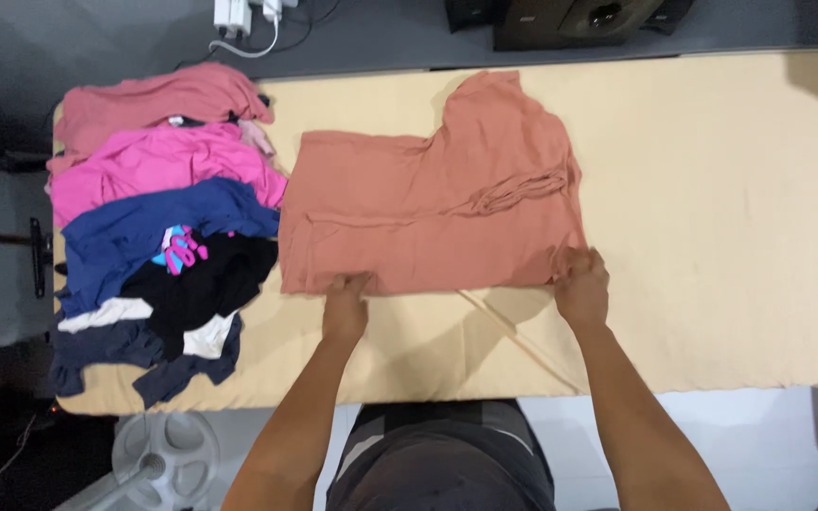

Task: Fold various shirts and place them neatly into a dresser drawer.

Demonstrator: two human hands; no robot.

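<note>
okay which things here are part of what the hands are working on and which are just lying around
In hand: salmon shirt, its near edge gripped by left hand and right hand.

Lying about: pile of clothes, power strip, tan table beneath.

Salmon shirt [428,213] spread flat on tan surface [712,189]; left hand [346,305] and right hand [582,284] pinch its near hem; heap of clothes [158,237] lies at left edge.
</note>
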